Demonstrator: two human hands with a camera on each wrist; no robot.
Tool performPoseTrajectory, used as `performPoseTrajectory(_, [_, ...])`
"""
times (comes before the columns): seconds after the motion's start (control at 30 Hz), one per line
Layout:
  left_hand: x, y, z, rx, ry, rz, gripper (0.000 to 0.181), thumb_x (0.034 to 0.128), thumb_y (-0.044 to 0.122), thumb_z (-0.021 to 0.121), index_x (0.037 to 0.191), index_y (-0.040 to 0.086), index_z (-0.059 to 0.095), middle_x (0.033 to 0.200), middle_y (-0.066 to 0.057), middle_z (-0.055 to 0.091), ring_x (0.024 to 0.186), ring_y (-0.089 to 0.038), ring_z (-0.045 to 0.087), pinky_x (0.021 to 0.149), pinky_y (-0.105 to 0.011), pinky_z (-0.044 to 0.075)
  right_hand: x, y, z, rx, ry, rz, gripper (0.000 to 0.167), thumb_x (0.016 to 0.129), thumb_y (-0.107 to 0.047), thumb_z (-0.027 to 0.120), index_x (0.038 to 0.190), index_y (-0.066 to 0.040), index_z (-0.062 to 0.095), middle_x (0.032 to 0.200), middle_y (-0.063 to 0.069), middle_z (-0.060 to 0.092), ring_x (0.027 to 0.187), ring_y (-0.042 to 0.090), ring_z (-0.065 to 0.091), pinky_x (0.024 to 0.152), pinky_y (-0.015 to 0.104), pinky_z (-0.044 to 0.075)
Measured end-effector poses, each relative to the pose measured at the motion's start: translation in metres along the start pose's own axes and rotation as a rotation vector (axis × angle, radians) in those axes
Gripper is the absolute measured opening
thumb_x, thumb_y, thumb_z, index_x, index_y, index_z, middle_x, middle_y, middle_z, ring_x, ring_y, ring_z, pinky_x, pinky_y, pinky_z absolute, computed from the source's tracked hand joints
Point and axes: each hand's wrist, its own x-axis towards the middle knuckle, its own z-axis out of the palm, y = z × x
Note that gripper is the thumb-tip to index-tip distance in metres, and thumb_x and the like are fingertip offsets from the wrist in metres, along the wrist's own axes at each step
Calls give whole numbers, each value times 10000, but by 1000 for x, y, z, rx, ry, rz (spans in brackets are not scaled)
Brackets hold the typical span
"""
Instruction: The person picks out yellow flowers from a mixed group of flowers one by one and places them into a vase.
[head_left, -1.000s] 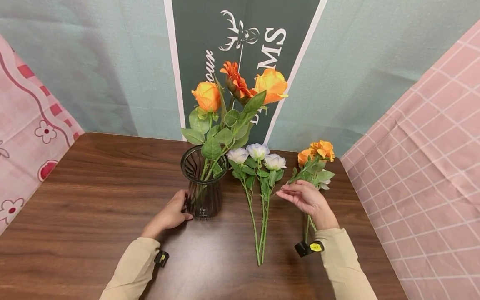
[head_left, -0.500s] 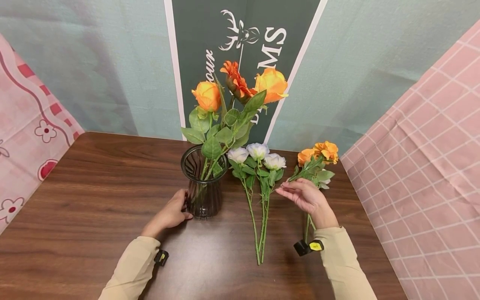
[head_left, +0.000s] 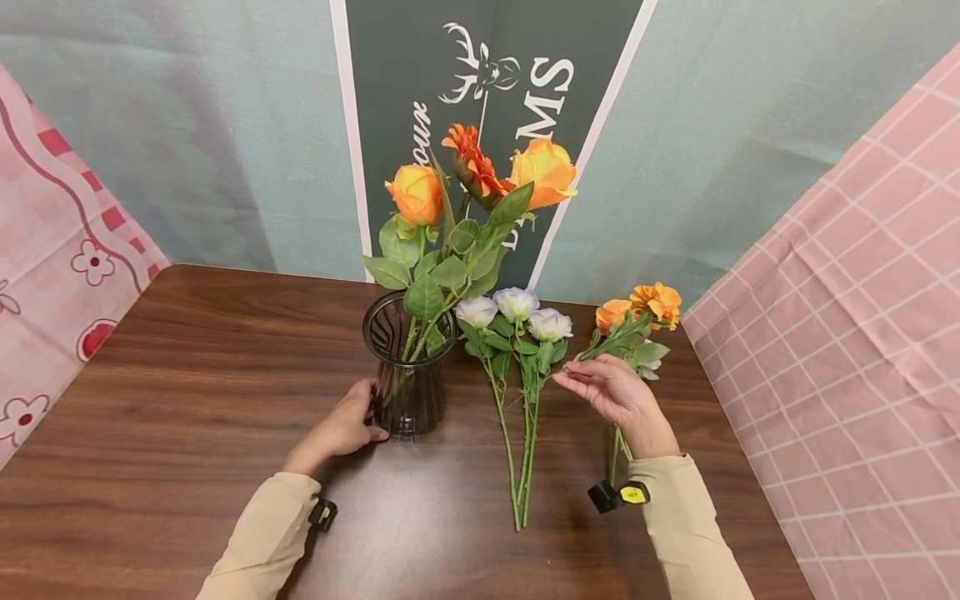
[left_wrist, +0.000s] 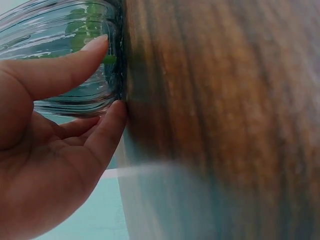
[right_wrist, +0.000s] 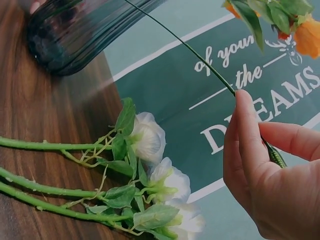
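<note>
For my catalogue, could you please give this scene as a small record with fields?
left hand: grips smoky ribbed vase near its base
right hand: pinches thin green stem
vase: upright on wood-grain table
in vase: two orange roses, one red-orange flower
right of vase: three pale flowers, lying
beyond right hand: smaller orange flowers

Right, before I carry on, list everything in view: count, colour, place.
table: one, brown, across the foreground
vase: one, dark see-through, standing on the table
vase flowers: three, two orange and one red-orange, in the vase
white flowers: three, lilac-tinged white, lying right of the vase
orange blooms: at least two, orange, table's far right
pale bloom: one, whitish, partly hidden below those
stem: one, green, in the right hand
backdrop: one, teal, dark printed panel, behind
cloths: two, pink, either side
wrist devices: two, black with yellow
sleeves: two, beige, forearms
left hand: one, gripping the vase's base
right hand: one, pinching the stem
</note>
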Motion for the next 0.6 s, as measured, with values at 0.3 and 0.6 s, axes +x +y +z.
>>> performPoseTrajectory(0.3, [0,0,0,12,1,2,620,713,-69,696,1206,-149,329,1180,-306,388,1114,-435,431,921,-456,415,-6,-8,9,28,-14,-44,451,897,170,244,650,96,614,775,205,566,796,280,618,823,378,499])
performPoseTrajectory(0.6, [-1,1,-1,15,3,24,639,716,-65,690,1221,-149,309,1184,-319,379,1116,-445,425,928,-468,405,-13,-16,19,53,-54,-98,454,902,163,243,652,103,617,790,204,553,806,276,605,839,382,491])
